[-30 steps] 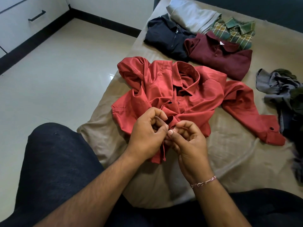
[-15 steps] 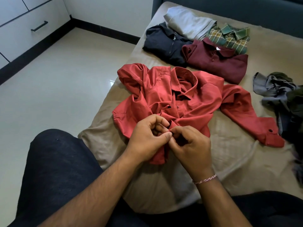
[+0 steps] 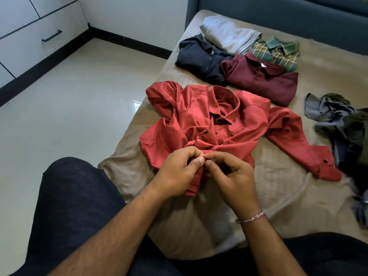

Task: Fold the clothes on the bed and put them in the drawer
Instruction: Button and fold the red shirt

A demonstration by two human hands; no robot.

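The left hand (image 3: 180, 172) and right hand (image 3: 231, 176) meet fingertip to fingertip, both with curled fingers pinching the lower front placket of the red shirt (image 3: 199, 120). The shirt lies crumpled on the bed (image 3: 298, 206), spreading away beyond the knuckles, one sleeve reaching out past the right hand. Further beyond lie four folded garments: navy shirt (image 3: 199, 56), grey garment (image 3: 229, 34), plaid shirt (image 3: 278, 50), maroon polo (image 3: 262, 80). An unfolded pile (image 3: 342, 124) sits well right of the right hand. A drawer (image 3: 35, 42) stands far left.

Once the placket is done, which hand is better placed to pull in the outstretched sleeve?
Right, probably. The right hand sits nearer the sleeve of the red shirt; the left hand would cross over.
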